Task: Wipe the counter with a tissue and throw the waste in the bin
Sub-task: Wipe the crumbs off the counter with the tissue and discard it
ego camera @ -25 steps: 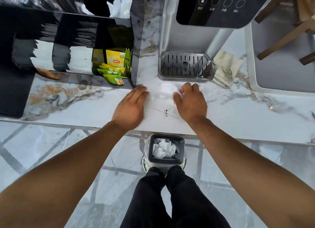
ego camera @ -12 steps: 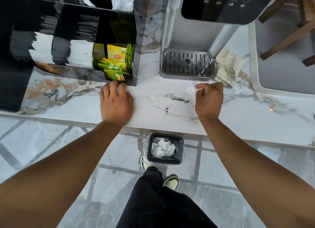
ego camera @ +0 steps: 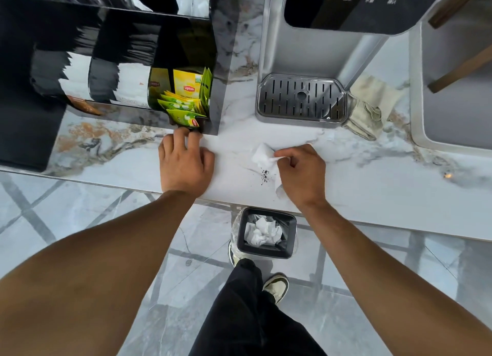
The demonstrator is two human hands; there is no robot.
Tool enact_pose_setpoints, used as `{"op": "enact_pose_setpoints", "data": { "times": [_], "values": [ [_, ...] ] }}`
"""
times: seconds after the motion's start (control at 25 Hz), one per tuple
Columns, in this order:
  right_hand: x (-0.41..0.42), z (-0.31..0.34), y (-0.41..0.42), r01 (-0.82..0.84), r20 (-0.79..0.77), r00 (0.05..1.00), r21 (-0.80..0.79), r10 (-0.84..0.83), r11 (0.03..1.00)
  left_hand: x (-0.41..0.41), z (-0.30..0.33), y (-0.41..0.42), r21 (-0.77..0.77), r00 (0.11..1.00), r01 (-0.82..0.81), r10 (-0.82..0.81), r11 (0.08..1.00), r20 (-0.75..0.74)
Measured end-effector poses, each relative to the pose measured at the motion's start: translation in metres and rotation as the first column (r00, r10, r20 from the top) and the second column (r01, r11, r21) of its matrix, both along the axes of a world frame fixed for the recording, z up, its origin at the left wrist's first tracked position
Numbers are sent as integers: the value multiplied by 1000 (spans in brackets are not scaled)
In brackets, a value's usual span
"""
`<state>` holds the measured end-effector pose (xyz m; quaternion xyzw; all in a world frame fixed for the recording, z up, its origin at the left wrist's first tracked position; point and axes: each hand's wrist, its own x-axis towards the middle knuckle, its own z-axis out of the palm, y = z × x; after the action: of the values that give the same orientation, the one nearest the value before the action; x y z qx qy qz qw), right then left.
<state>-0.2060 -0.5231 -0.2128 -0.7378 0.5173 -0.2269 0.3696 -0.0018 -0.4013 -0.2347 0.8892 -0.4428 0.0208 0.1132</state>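
Observation:
My right hand [ego camera: 302,173] is closed on a white tissue [ego camera: 262,155] pressed to the marble counter [ego camera: 372,180]. The tissue sticks out to the left of my fingers. A small cluster of dark specks [ego camera: 265,175] lies on the counter just below the tissue, beside my thumb. My left hand [ego camera: 185,164] rests flat on the counter, its fingertips touching the front of the black organiser [ego camera: 183,36]. Below the counter edge on the floor stands a small black bin [ego camera: 266,233] holding crumpled white tissues.
The black organiser holds yellow-green Lipton tea sachets [ego camera: 186,100]. A water dispenser with a metal drip tray [ego camera: 300,99] stands behind my right hand. A folded beige cloth [ego camera: 370,108] lies to its right, beside a white sink [ego camera: 452,95]. My legs and shoes [ego camera: 277,286] stand by the bin.
My right hand went out to the right with the tissue, then came back left next to the specks. My left hand slid left to the organiser's front and stayed there.

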Motion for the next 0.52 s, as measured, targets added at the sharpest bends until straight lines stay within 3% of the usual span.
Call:
{"op": "enact_pose_setpoints", "data": {
  "times": [0.2, 0.36, 0.52],
  "values": [
    [-10, -1, -43, 270, 19, 963, -95, -269, 958, 1, -1, 0, 5, 1000, -8, 8, 1000, -10],
    [5, -8, -37, -56, -51, 997, -157, 49, 986, 2, -2, -1, -17, 1000, -8, 8, 1000, 8],
    [4, -8, -20, -276, 40, 959, -90, 281, 957, 0, -2, -1, -33, 1000, -4, 4, 999, 21]
  ]
}}
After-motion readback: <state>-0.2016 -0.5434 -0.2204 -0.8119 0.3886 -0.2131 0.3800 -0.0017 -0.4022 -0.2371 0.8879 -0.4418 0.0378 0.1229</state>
